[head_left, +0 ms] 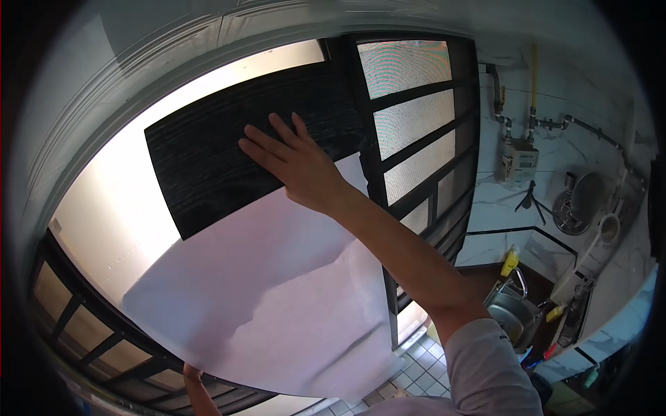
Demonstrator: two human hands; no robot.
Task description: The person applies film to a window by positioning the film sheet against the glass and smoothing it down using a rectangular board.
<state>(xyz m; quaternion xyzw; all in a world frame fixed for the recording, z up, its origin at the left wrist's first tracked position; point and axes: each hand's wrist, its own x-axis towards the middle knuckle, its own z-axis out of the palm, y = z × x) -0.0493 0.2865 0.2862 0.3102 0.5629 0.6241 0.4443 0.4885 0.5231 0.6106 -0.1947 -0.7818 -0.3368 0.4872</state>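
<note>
A black wood-grain film lies flat across the upper part of a bright panel. My right hand is open on it, palm down with fingers spread, nothing held. Below the film's lower edge hangs a broad, pale pinkish backing sheet, curving down toward me with shadows across it. At the sheet's lower left edge is my left hand, closed on the border; its fingers are partly hidden.
Left of the film, the bright panel is uncovered. Black-framed glass panes stand to the right. Beyond are a gas meter, a sink and a yellow bottle. Floor tiles show below.
</note>
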